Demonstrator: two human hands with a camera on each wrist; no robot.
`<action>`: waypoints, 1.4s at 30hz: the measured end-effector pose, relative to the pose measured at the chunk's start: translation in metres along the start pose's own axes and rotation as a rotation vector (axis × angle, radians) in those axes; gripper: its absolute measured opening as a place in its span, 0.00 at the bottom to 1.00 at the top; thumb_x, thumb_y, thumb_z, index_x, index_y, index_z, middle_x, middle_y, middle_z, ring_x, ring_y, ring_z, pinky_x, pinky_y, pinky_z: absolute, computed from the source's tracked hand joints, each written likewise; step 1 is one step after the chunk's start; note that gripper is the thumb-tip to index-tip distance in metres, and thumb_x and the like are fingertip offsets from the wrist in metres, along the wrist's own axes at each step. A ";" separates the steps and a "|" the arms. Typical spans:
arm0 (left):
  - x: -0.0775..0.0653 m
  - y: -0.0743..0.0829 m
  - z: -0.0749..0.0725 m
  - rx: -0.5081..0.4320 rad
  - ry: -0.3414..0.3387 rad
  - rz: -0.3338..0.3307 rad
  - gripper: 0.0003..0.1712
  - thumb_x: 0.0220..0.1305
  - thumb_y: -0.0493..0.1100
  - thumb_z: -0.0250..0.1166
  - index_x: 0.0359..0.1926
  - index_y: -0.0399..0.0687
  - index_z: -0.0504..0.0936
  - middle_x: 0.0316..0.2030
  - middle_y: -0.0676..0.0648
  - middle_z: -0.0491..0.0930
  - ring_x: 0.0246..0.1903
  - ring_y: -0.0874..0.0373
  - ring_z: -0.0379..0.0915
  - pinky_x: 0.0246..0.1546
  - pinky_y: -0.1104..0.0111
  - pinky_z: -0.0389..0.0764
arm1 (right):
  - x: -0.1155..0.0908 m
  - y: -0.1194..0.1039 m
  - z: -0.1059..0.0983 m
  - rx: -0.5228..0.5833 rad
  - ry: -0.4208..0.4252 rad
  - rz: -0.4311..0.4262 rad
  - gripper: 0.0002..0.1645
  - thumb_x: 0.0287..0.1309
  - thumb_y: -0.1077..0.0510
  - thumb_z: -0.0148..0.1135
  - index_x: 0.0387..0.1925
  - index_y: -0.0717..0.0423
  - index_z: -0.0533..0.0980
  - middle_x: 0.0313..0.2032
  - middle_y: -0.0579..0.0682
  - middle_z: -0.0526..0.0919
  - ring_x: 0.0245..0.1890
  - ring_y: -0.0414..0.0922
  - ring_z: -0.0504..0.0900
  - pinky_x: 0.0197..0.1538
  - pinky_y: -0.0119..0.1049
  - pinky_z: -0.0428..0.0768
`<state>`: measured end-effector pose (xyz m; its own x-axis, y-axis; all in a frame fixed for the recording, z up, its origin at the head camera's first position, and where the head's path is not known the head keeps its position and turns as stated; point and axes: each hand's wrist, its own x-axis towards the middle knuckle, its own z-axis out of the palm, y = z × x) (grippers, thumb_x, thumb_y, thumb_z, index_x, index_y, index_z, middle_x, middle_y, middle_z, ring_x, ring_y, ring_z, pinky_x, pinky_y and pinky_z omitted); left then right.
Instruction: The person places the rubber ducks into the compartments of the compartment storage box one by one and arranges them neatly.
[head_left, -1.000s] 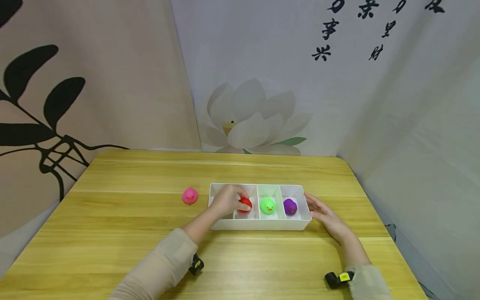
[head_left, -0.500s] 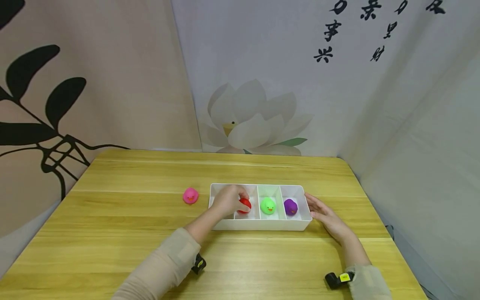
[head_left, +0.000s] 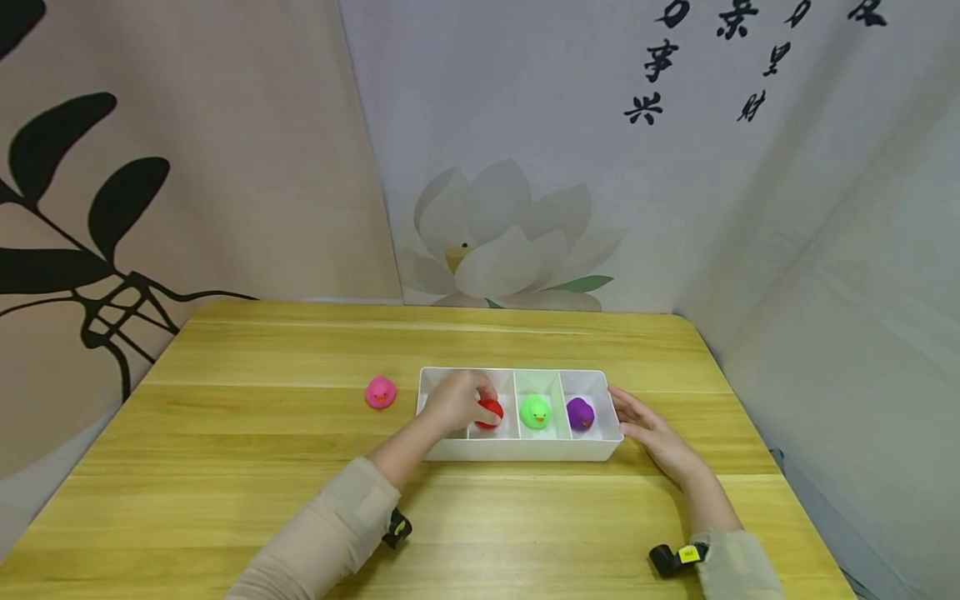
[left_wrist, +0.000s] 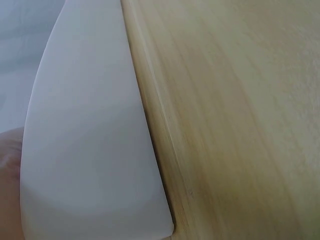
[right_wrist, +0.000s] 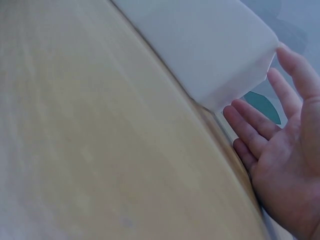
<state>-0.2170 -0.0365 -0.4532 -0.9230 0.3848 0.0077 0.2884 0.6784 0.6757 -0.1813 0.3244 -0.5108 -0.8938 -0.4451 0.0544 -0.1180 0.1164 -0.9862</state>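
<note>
A white box (head_left: 517, 451) with a row of compartments stands on the table. My left hand (head_left: 454, 401) reaches in over its left part and grips a red toy duck (head_left: 490, 414) between thumb and fingers, inside the second compartment from the left. The compartment left of that is mostly covered by the hand. To the right sit a green toy duck (head_left: 536, 412) and a purple toy duck (head_left: 581, 414), each in its own compartment. My right hand (head_left: 657, 436) rests at the box's right end, fingers extended; the right wrist view shows its fingertips right at the end wall.
A pink toy duck (head_left: 380, 392) sits on the wooden table (head_left: 300, 350), left of the box. Behind the table hangs a printed curtain (head_left: 510, 125) with a flower and black characters. Another cloth (head_left: 840, 292) hangs along the right side.
</note>
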 end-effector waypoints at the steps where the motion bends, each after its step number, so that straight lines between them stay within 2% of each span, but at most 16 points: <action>1: 0.000 -0.001 0.000 -0.007 0.000 0.000 0.13 0.42 0.43 0.80 0.29 0.49 0.84 0.27 0.55 0.79 0.29 0.59 0.70 0.31 0.67 0.72 | 0.000 0.000 0.000 0.001 -0.001 -0.001 0.34 0.70 0.63 0.48 0.73 0.58 0.51 0.68 0.66 0.56 0.62 0.35 0.65 0.59 0.25 0.63; 6: -0.003 -0.002 -0.003 -0.044 -0.002 0.000 0.16 0.45 0.45 0.79 0.36 0.47 0.85 0.33 0.54 0.81 0.35 0.57 0.72 0.38 0.65 0.75 | 0.000 0.001 0.000 0.003 -0.010 0.004 0.34 0.71 0.63 0.47 0.73 0.57 0.50 0.69 0.68 0.54 0.62 0.35 0.64 0.59 0.25 0.62; 9: -0.006 -0.001 -0.008 -0.073 0.009 0.022 0.17 0.47 0.45 0.78 0.39 0.45 0.85 0.38 0.52 0.82 0.41 0.55 0.74 0.43 0.62 0.75 | 0.000 0.001 0.000 -0.001 -0.003 0.006 0.34 0.70 0.63 0.47 0.73 0.57 0.51 0.69 0.68 0.54 0.62 0.35 0.65 0.59 0.25 0.62; 15: -0.017 0.003 -0.025 -0.150 0.111 0.094 0.19 0.48 0.45 0.77 0.41 0.43 0.85 0.39 0.50 0.83 0.45 0.50 0.76 0.46 0.59 0.75 | 0.000 -0.002 0.001 0.001 0.003 0.014 0.34 0.70 0.62 0.48 0.73 0.57 0.51 0.68 0.68 0.54 0.62 0.36 0.65 0.58 0.26 0.63; 18: -0.027 0.003 -0.036 -0.181 0.167 0.109 0.18 0.48 0.44 0.77 0.41 0.45 0.86 0.40 0.50 0.83 0.35 0.50 0.76 0.37 0.62 0.76 | 0.001 -0.003 0.001 0.008 0.002 0.019 0.35 0.70 0.61 0.49 0.73 0.57 0.50 0.69 0.68 0.54 0.62 0.36 0.65 0.58 0.25 0.63; 21: -0.038 0.002 -0.047 -0.198 0.212 0.110 0.18 0.48 0.44 0.77 0.41 0.47 0.86 0.40 0.49 0.83 0.24 0.53 0.70 0.25 0.66 0.73 | 0.001 -0.004 0.002 0.009 0.005 0.015 0.35 0.69 0.61 0.49 0.73 0.58 0.51 0.68 0.68 0.54 0.62 0.36 0.65 0.59 0.25 0.63; 23: -0.046 0.000 -0.053 -0.213 0.236 0.102 0.18 0.48 0.44 0.77 0.42 0.46 0.86 0.40 0.48 0.83 0.21 0.55 0.66 0.20 0.68 0.69 | 0.001 -0.003 0.001 0.008 0.006 0.009 0.35 0.69 0.62 0.49 0.73 0.58 0.51 0.68 0.69 0.54 0.62 0.36 0.65 0.59 0.26 0.63; 28: -0.062 -0.014 -0.065 -0.258 0.296 0.087 0.19 0.49 0.43 0.76 0.44 0.43 0.85 0.35 0.47 0.82 0.18 0.56 0.63 0.16 0.70 0.66 | 0.001 -0.003 0.001 0.011 0.000 0.001 0.34 0.70 0.63 0.48 0.73 0.58 0.51 0.68 0.69 0.54 0.62 0.37 0.65 0.59 0.26 0.63; 31: -0.071 -0.023 -0.070 -0.275 0.335 0.069 0.18 0.50 0.43 0.76 0.43 0.46 0.85 0.32 0.48 0.81 0.18 0.56 0.63 0.15 0.71 0.64 | 0.001 -0.003 0.001 0.007 -0.001 0.004 0.34 0.70 0.62 0.48 0.73 0.57 0.51 0.69 0.68 0.54 0.62 0.37 0.65 0.59 0.26 0.63; 38: -0.087 -0.048 -0.083 -0.354 0.383 0.038 0.19 0.50 0.43 0.76 0.45 0.47 0.84 0.21 0.46 0.74 0.20 0.55 0.66 0.17 0.71 0.67 | 0.001 -0.003 0.002 -0.002 0.011 0.014 0.34 0.70 0.62 0.49 0.73 0.57 0.51 0.69 0.68 0.54 0.62 0.35 0.65 0.59 0.25 0.63; 42: -0.092 -0.062 -0.087 -0.360 0.397 -0.016 0.22 0.50 0.47 0.76 0.47 0.49 0.83 0.24 0.45 0.76 0.22 0.54 0.68 0.17 0.71 0.68 | 0.000 -0.004 0.001 0.004 0.010 0.016 0.34 0.70 0.63 0.48 0.73 0.57 0.51 0.69 0.68 0.54 0.62 0.35 0.64 0.59 0.25 0.62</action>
<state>-0.1720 -0.1686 -0.4315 -0.9720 0.0631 0.2264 0.2326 0.3976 0.8876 -0.1801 0.3228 -0.5075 -0.8997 -0.4346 0.0401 -0.1020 0.1200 -0.9875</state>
